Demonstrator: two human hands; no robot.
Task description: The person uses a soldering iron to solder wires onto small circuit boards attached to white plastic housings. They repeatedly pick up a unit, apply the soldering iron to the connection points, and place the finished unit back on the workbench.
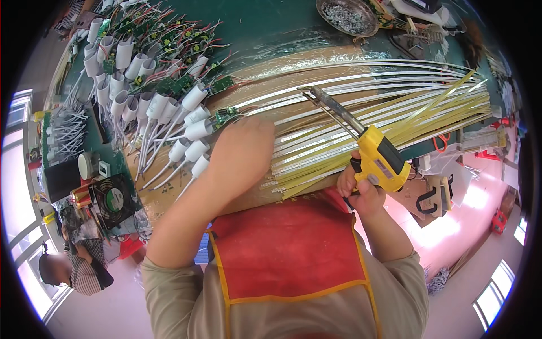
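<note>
My right hand [364,195] is wrapped round the grip of a yellow soldering gun [383,161]. The gun's long metal tube and tip [307,93] point up and left, above a row of thin white LED strips [339,90]. Beside the strips' left ends my left hand [245,150] is closed, knuckles up; its fingertips and whatever they pinch are hidden. Just past its knuckles lies a small green circuit board [227,114] with wires. White plastic lamp caps [197,114] with trailing white cables stand left of this hand. Yellowish strips [389,127] lie fanned under the gun.
A large pile of caps and circuit boards [169,85] covers the left of the bench. A metal bowl [361,33] sits at the back. At left are a black fan [114,200] and a white spool [86,165]. Another person [84,265] is at lower left.
</note>
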